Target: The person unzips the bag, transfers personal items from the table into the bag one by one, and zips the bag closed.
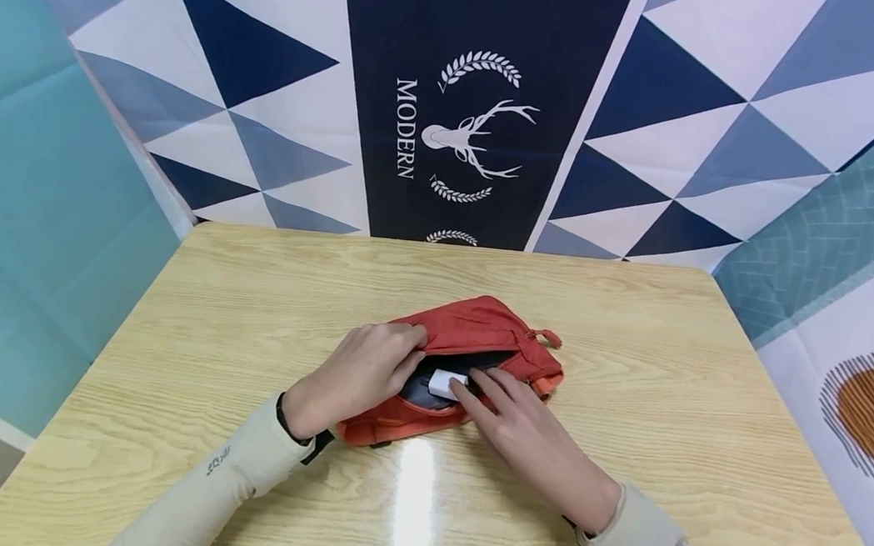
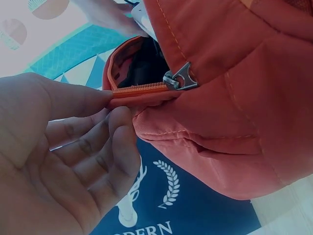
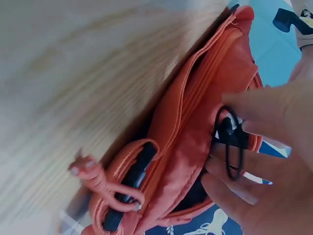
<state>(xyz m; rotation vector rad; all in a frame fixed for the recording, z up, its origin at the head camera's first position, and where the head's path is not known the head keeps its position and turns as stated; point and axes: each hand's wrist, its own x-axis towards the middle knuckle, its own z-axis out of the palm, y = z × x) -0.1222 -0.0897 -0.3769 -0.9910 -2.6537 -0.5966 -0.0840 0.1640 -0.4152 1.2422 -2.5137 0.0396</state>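
A red fabric bag [image 1: 471,325] lies on the table, its zipped mouth gaping over a dark lining. My left hand [image 1: 367,365] pinches the edge of the opening between thumb and fingers, close to the metal zipper pull [image 2: 185,78]. Inside the mouth is a small white block [image 1: 445,384]. My right hand [image 1: 520,437] reaches in from the right, thumb and fingers at the block's right end. A thin black cord loop [image 3: 241,147] hangs among the right fingers in the right wrist view. The bag's rim hides some fingertips.
Under the bag is a light wood-grain table [image 1: 240,294]. A patterned cloth backdrop [image 1: 283,88] rises behind its far edge. At the bag's right end a braided red cord pull [image 1: 546,336] sticks out, beside a strap loop [image 3: 132,171].
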